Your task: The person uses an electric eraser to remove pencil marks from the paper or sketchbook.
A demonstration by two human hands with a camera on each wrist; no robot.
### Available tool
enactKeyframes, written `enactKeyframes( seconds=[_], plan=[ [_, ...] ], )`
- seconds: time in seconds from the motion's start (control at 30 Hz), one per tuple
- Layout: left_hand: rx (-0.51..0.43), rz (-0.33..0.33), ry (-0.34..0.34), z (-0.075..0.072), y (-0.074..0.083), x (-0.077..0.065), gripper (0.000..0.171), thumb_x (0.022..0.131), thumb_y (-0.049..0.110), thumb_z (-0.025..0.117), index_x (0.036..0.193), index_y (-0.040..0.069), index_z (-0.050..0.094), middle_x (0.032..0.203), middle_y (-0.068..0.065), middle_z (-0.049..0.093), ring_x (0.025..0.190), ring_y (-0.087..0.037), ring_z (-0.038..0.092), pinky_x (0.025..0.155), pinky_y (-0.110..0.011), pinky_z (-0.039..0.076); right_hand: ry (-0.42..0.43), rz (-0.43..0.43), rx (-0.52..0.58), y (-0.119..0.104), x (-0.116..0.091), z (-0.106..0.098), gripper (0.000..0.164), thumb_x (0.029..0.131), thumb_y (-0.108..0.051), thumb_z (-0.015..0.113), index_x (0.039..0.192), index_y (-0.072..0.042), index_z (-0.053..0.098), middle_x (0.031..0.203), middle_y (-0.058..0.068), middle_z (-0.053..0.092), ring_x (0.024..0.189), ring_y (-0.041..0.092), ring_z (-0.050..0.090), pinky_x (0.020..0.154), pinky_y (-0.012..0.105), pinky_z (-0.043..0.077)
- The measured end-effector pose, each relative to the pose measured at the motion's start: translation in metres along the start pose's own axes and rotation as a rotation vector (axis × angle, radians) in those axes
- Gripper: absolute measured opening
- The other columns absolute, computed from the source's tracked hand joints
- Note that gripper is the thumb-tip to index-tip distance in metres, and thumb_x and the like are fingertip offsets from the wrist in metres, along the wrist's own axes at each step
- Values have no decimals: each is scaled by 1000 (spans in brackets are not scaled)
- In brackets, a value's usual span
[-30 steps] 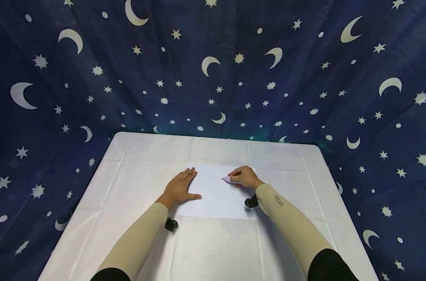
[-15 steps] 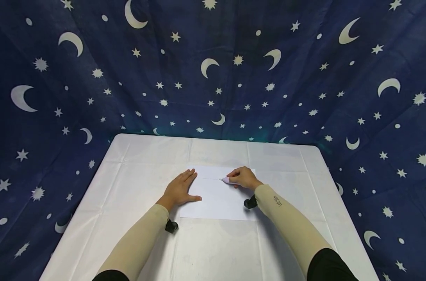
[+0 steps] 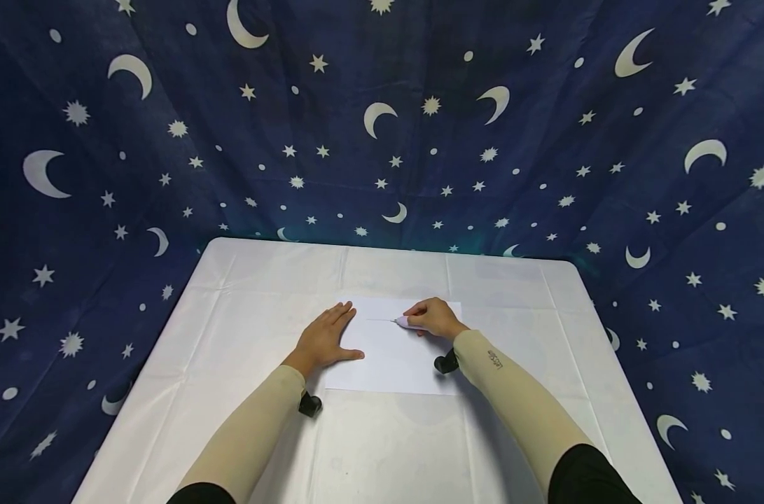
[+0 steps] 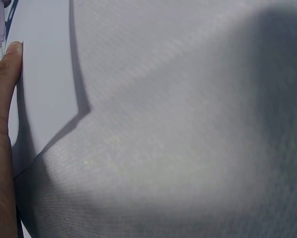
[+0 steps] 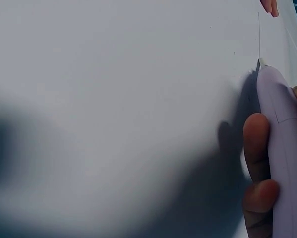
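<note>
A white sheet of paper (image 3: 382,364) lies on the table. My left hand (image 3: 323,339) rests flat over its left edge, fingers straight and thumb spread to the right; in the left wrist view only one digit (image 4: 2,94) shows along the paper. My right hand (image 3: 440,319) grips a lilac craft knife (image 3: 404,322) with a thick body. In the right wrist view the knife's narrow tip (image 5: 261,62) meets the paper at the end of a thin straight line (image 3: 379,320). That line runs left from the tip toward my left fingers. Whether it is cut or drawn, I cannot tell.
A white cloth with fold creases covers the table (image 3: 388,448). Behind and beside it hangs a dark blue curtain (image 3: 331,119) with moons and stars. Small black wrist cameras, such as the left one (image 3: 309,404), sit under both wrists.
My right hand and the craft knife have slid slightly left along the line, so the visible stretch left of the tip is shorter. The left hand stays in place.
</note>
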State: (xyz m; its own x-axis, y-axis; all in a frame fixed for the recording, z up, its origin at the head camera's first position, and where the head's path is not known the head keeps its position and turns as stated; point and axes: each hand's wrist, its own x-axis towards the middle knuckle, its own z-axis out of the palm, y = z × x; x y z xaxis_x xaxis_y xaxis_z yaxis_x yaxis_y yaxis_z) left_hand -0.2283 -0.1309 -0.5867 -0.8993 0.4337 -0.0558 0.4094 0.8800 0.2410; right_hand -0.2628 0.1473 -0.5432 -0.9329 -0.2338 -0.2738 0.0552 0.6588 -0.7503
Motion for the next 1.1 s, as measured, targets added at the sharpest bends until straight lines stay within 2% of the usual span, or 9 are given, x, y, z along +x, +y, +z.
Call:
enactKeyframes(
  seconds=[0.17,0.77,1.1],
  plan=[
    [1,8,5,0,0,1,108,61,83,45,144,19,23,149,5,13,135,-13,7,108,-31,8,3,-3,10,-1,0,0,14,77,-15,70,90,-11,73,81,1,66,54,20,61,53,26,47],
    [4,16,13,-4,2,-1,106,63,80,49,143,15,26,149,1,17,135,-17,11,108,-34,12,3,9,-36,5,-3,-9,16,77,-17,69,92,-12,73,80,0,66,56,19,62,63,26,44],
    [7,16,27,-1,0,-1,107,61,82,46,143,16,26,149,3,16,135,-15,10,108,-33,11,10,13,-20,8,-7,-13,15,78,-16,69,91,-11,72,74,0,66,56,23,62,58,25,45]
  ],
)
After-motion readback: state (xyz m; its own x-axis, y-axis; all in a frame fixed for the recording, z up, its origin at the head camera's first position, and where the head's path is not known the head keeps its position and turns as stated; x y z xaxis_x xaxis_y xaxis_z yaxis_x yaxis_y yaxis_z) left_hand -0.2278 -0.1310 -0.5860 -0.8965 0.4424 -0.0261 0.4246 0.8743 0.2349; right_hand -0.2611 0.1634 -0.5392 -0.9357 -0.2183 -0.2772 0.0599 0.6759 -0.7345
